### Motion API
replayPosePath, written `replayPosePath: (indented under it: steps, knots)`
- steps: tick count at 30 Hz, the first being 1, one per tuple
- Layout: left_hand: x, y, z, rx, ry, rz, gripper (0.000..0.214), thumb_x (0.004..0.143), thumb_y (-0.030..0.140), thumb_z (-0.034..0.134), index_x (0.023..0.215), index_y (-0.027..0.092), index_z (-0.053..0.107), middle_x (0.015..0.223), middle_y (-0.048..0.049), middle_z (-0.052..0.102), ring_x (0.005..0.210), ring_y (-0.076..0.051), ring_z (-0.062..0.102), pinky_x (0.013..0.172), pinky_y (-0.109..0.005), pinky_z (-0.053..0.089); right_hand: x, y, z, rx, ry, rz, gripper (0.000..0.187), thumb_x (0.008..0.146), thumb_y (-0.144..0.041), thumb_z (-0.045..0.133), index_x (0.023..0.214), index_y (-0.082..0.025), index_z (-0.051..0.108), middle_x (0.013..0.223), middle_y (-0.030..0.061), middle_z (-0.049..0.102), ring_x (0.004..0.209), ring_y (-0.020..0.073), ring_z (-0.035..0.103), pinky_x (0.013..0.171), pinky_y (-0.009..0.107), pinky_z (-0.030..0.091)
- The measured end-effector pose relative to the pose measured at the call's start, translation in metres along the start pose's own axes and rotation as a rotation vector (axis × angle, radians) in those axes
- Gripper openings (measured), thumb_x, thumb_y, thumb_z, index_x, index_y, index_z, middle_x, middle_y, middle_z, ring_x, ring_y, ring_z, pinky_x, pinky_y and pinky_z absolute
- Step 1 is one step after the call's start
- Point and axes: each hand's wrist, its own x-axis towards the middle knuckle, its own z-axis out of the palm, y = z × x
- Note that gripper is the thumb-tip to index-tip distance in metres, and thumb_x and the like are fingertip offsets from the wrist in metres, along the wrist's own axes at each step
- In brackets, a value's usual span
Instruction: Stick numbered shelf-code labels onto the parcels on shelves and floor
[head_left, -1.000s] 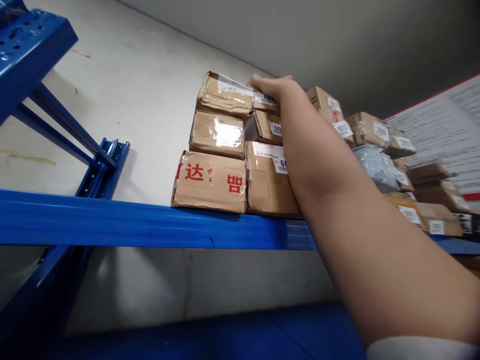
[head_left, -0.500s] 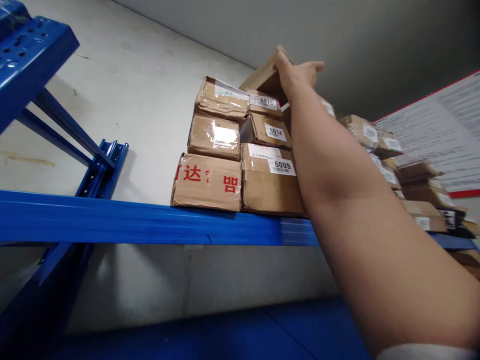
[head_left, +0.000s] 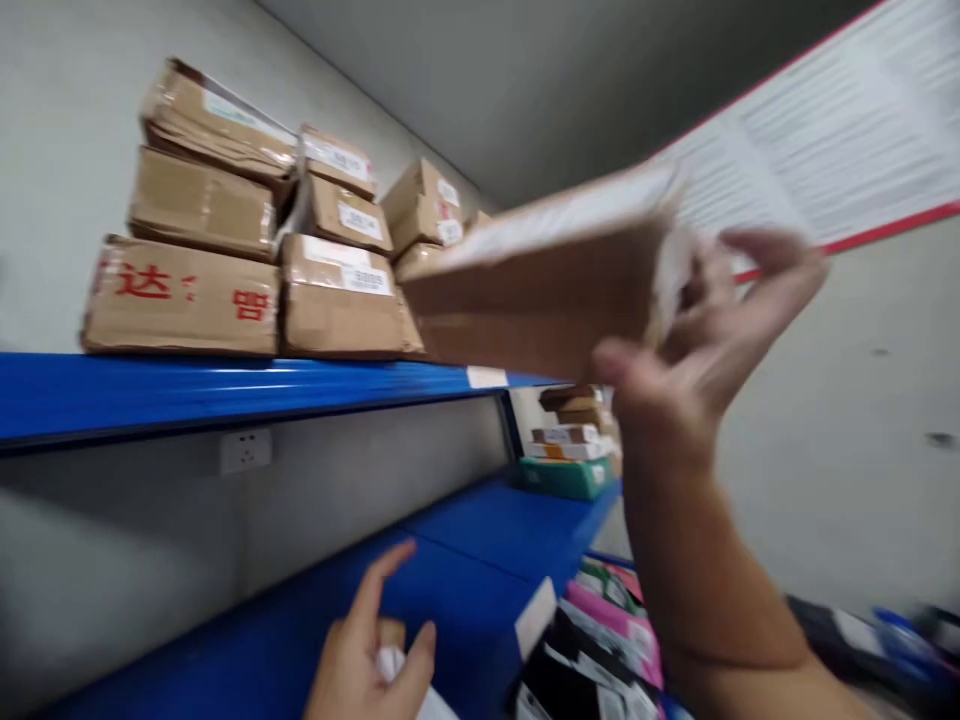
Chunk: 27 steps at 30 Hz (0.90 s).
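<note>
My right hand (head_left: 690, 350) grips the end of a long cardboard box (head_left: 540, 290), with the thumb underneath. The box is held in the air in front of the upper shelf, blurred by motion, a pale label along its upper face. Low in the middle, my left hand (head_left: 367, 650) has its index finger stretched out, while the other fingers close around a white, paper-like item (head_left: 431, 700), mostly cut off by the frame's lower edge. Behind the held box, stacked cardboard boxes (head_left: 341, 325) with number labels stand on the blue upper shelf (head_left: 187, 390).
The lower blue shelf (head_left: 465, 590) runs to the back, where a green box (head_left: 562, 478) lies beneath smaller packages. Pink and black parcels (head_left: 600, 650) are piled below its front edge. A wall socket (head_left: 246, 451) sits between the shelves; a red-edged notice board (head_left: 847, 130) hangs at right.
My right hand has brought a box off the top of the stack, down and to the right. My left hand has come into view with the white item. The view has swung right.
</note>
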Motion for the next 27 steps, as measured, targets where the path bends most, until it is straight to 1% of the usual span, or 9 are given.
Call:
replayPosePath:
  steps: [1, 3, 5, 7, 10, 14, 20, 23, 27]
  knots:
    - [0.0, 0.016, 0.003, 0.144, 0.045, 0.121, 0.071, 0.074, 0.04, 0.061, 0.138, 0.024, 0.034, 0.044, 0.011, 0.04, 0.04, -0.012, 0.045, 0.049, -0.022, 0.037, -0.025, -0.006, -0.019, -0.035, -0.064, -0.049, 0.072, 0.045, -0.032, 0.076, 0.106, -0.026, 0.038, 0.124, 0.0057, 0.045, 0.13, 0.0314, 0.038, 0.11, 0.045, 0.03]
    - [0.0, 0.047, 0.014, 0.362, 0.106, 0.286, 0.095, 0.067, 0.043, 0.066, 0.145, 0.023, 0.016, 0.051, 0.0089, 0.053, 0.043, -0.015, 0.052, 0.049, -0.023, 0.038, -0.071, -0.017, -0.046, -0.099, -0.157, -0.001, 0.074, 0.046, -0.032, 0.074, 0.109, -0.026, 0.035, 0.13, 0.0085, 0.039, 0.132, 0.0337, 0.034, 0.111, 0.051, 0.025]
    - [0.002, 0.069, 0.028, 0.494, 0.107, 0.306, 0.105, 0.062, 0.045, 0.069, 0.145, 0.021, 0.01, 0.061, 0.0024, 0.064, 0.049, -0.021, 0.06, 0.049, -0.025, 0.04, -0.107, -0.026, -0.065, -0.177, -0.234, 0.106, 0.079, 0.046, -0.031, 0.073, 0.114, -0.026, 0.033, 0.135, 0.011, 0.035, 0.131, 0.036, 0.033, 0.109, 0.055, 0.027]
    - [0.003, 0.077, 0.044, 0.563, 0.062, 0.267, 0.096, 0.063, 0.04, 0.067, 0.143, 0.021, 0.017, 0.067, -0.0024, 0.068, 0.055, -0.026, 0.065, 0.051, -0.027, 0.041, -0.133, -0.035, -0.079, -0.251, -0.27, 0.191, 0.087, 0.045, -0.03, 0.075, 0.119, -0.026, 0.031, 0.138, 0.0125, 0.031, 0.132, 0.0373, 0.031, 0.108, 0.057, 0.029]
    - [0.003, 0.07, 0.06, 0.481, -0.082, 0.213, 0.08, 0.063, 0.032, 0.068, 0.132, 0.025, 0.031, 0.077, -0.0034, 0.071, 0.066, -0.027, 0.068, 0.055, -0.027, 0.044, -0.156, -0.047, -0.099, -0.255, -0.25, 0.298, 0.095, 0.048, -0.03, 0.077, 0.129, -0.025, 0.027, 0.138, 0.0134, 0.029, 0.13, 0.0364, 0.032, 0.105, 0.056, 0.033]
    - [0.002, 0.056, 0.066, 0.238, -0.218, 0.228, 0.077, 0.059, 0.029, 0.073, 0.125, 0.028, 0.033, 0.094, -0.001, 0.071, 0.082, -0.023, 0.068, 0.065, -0.026, 0.047, -0.167, -0.053, -0.124, -0.181, -0.221, 0.419, 0.087, 0.059, -0.026, 0.073, 0.133, -0.027, 0.028, 0.134, 0.0126, 0.036, 0.116, 0.0312, 0.048, 0.093, 0.05, 0.045]
    - [0.002, 0.048, 0.069, 0.215, -0.247, 0.234, 0.083, 0.057, 0.026, 0.074, 0.127, 0.027, 0.03, 0.1, -0.0017, 0.07, 0.087, -0.022, 0.068, 0.069, -0.026, 0.048, -0.174, -0.05, -0.135, -0.188, -0.18, 0.404, 0.08, 0.06, -0.027, 0.074, 0.128, -0.029, 0.034, 0.131, 0.0107, 0.039, 0.118, 0.0315, 0.046, 0.092, 0.05, 0.045]
    - [0.002, 0.046, 0.07, 0.247, -0.25, 0.238, 0.082, 0.059, 0.03, 0.074, 0.128, 0.028, 0.03, 0.095, -0.0003, 0.071, 0.085, -0.022, 0.068, 0.067, -0.025, 0.048, -0.177, -0.045, -0.134, -0.169, -0.129, 0.376, 0.076, 0.058, -0.029, 0.077, 0.123, -0.028, 0.038, 0.125, 0.0103, 0.042, 0.116, 0.0309, 0.046, 0.093, 0.051, 0.044]
    - [-0.005, 0.037, 0.068, 0.414, -0.207, 0.327, 0.076, 0.064, 0.025, 0.067, 0.129, 0.027, 0.028, 0.078, 0.0021, 0.07, 0.066, -0.02, 0.068, 0.055, -0.022, 0.044, -0.193, -0.039, -0.135, -0.189, 0.005, 0.411, 0.049, 0.068, -0.027, 0.069, 0.111, -0.028, 0.046, 0.115, 0.0091, 0.047, 0.11, 0.0283, 0.05, 0.091, 0.05, 0.045]
